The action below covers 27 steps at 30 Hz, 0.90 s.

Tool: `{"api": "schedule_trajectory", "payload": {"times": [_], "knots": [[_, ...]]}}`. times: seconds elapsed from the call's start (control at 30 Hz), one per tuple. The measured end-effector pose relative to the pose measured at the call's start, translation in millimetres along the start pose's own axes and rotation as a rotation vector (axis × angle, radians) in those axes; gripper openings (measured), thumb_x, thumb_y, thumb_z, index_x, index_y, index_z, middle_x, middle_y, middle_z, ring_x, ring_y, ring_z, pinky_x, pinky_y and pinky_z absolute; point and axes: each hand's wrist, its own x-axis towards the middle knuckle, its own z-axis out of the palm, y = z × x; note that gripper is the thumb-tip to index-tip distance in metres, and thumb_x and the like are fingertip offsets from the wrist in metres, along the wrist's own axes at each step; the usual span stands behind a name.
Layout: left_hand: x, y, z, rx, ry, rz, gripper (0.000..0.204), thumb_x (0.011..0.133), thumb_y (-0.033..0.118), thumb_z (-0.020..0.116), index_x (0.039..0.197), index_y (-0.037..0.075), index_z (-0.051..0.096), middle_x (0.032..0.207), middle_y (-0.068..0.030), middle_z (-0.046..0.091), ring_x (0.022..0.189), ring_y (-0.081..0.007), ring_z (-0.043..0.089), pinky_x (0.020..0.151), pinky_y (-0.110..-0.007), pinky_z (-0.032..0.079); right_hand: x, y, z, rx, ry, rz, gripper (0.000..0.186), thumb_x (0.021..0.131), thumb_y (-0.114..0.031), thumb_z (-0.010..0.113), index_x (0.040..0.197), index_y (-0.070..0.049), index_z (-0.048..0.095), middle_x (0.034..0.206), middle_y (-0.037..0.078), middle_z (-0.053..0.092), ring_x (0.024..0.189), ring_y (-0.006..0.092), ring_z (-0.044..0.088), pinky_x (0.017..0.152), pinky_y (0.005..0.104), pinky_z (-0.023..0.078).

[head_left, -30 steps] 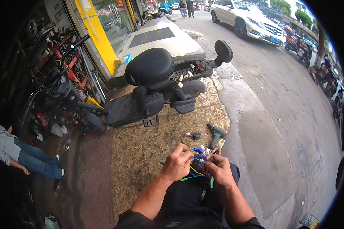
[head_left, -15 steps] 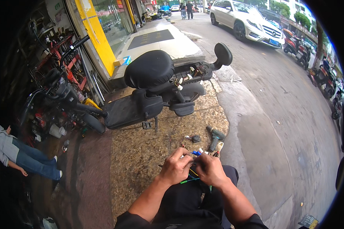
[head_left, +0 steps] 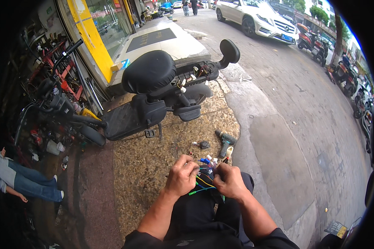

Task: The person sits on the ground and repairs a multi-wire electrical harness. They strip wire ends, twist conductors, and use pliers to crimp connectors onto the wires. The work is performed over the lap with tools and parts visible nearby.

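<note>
Just above my lap, a wiring harness (head_left: 212,169) of several coloured wires spans the gap between my hands. My left hand (head_left: 182,176) is closed, fingers pinching a thin wire at the harness's left side. Opposite it, my right hand (head_left: 230,181) grips the bunched wires between thumb and fingers. Blue plugs (head_left: 204,160) and white plugs stick up from the bundle. Below hangs a green connector (head_left: 192,193) on a wire. My fingers partly hide the wires. On the ground beyond lie a cordless drill (head_left: 225,142) and a small black part (head_left: 204,145) with a short lead.
A black electric scooter (head_left: 149,72) stands ahead, its rear tray holding loose white connectors. A person in jeans (head_left: 31,178) is at the left, below a cluttered tool rack (head_left: 64,79). A white car (head_left: 257,20) and parked scooters (head_left: 316,45) line the street.
My hands have drawn apart, the left moving left, exposing more of the wires and plugs between them. The whole view has shifted slightly.
</note>
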Motion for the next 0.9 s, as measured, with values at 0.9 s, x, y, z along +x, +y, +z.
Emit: {"api": "schedule_trajectory", "payload": {"times": [0.9], "knots": [[-22.3, -7.5, 13.1, -0.101, 0.457, -0.228, 0.018, 0.088, 0.004, 0.072, 0.103, -0.003, 0.065, 0.102, -0.0105, 0.065, 0.079, -0.013, 0.064, 0.061, -0.025, 0.051, -17.9, 26.8, 39.3, -0.076, -0.019, -0.253, 0.011, 0.083, -0.009, 0.073, 0.09, -0.006, 0.066, 0.082, 0.014, 0.062, 0.074, 0.0383, 0.065, 0.064, 0.046, 0.053]]}}
